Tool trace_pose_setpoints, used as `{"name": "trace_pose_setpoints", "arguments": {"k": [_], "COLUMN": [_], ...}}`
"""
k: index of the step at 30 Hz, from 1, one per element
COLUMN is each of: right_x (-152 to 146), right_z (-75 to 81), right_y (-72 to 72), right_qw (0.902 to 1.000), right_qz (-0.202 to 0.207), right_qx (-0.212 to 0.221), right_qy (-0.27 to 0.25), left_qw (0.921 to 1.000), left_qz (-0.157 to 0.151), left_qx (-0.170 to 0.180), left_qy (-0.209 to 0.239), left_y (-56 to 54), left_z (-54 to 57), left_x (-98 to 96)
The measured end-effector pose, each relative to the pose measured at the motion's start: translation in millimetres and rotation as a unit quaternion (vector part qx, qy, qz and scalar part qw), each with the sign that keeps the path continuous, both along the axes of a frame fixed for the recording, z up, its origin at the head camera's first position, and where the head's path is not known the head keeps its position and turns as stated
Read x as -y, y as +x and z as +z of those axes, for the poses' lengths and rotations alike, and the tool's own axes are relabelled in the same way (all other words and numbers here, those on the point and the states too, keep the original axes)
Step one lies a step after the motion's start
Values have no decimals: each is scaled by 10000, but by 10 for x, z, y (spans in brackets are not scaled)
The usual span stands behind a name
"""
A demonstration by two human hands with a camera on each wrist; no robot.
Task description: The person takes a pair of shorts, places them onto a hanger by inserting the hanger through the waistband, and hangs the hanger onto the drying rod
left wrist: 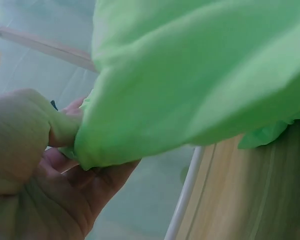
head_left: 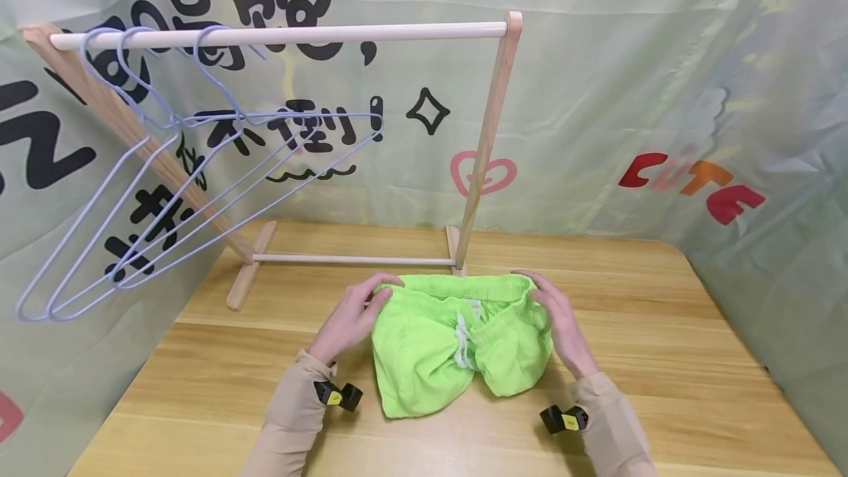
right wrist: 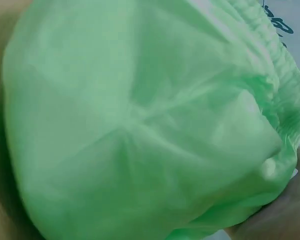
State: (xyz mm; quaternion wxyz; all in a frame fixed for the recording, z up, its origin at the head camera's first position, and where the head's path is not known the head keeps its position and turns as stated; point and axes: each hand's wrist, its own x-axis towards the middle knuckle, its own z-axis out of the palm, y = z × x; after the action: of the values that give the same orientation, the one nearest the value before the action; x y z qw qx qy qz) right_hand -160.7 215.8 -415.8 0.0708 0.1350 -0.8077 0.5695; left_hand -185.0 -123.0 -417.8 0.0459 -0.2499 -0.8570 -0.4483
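Bright green shorts (head_left: 420, 355) with an elastic waistband and a white drawstring (head_left: 461, 341) hang between both hands, low over the wooden table. At the waistband's left corner, my left hand (head_left: 349, 317) pinches the fabric; the left wrist view shows thumb and fingers closed on the cloth. My right hand (head_left: 563, 326) grips the right end of the waistband, its fingers partly hidden behind the cloth. The waistband gapes in the middle, where a small white label (head_left: 474, 306) shows inside. Green fabric fills most of the right wrist view, with part of the right hand (right wrist: 282, 212) at the lower right.
A wooden rack (head_left: 492, 138) with a white top rail (head_left: 397, 33) stands behind and to the left on the table (head_left: 662, 359). Several pale blue hangers (head_left: 218, 230) hang at the rail's left end. A printed cloth backdrop (head_left: 616, 87) encloses the table.
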Motion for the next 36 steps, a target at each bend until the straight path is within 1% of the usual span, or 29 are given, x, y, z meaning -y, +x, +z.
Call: {"name": "trace_pose_setpoints", "arguments": {"k": [2,5,8,11,15,17,20,24,28,31,33,35,36], "right_x": [-7,-17,-29,-48,-84,-105,-140,-167,-169,-169,-169,-164,-163], "right_z": [-1,2,19,24,29,42,77,121,163,199,224,250,262], "right_y": [5,15,25,27,28,27,33,36,47,72,89,108,116], "right_qw": [9995,9963,9922,9913,9933,9940,9937,9900,9848,9838,9848,9879,9901], "right_qz": [-23,-152,-281,-307,-291,-350,-522,-797,-1028,-1065,-1031,-918,-767], "right_qx": [-56,24,76,-104,-399,-452,-490,-727,-1051,-1151,-1162,-1107,-1122], "right_qy": [305,845,1213,1278,1043,928,867,915,922,866,777,576,359], "left_qw": [10000,9998,9996,9992,9979,9972,9968,9970,9973,9968,9948,9903,9873], "left_qz": [67,172,244,278,291,321,467,533,371,223,195,357,485], "left_qx": [-33,-3,110,267,447,421,211,-188,-391,-512,-795,-1202,-1397], "left_qy": [-12,58,81,-79,-378,-521,-614,-521,-498,-569,-600,-602,-575], "left_y": [-1,5,11,23,42,47,52,68,120,168,183,190,194], "left_z": [7,31,53,74,113,130,159,206,281,337,364,388,404], "left_x": [14,39,73,115,168,192,220,253,275,269,255,245,242]}}
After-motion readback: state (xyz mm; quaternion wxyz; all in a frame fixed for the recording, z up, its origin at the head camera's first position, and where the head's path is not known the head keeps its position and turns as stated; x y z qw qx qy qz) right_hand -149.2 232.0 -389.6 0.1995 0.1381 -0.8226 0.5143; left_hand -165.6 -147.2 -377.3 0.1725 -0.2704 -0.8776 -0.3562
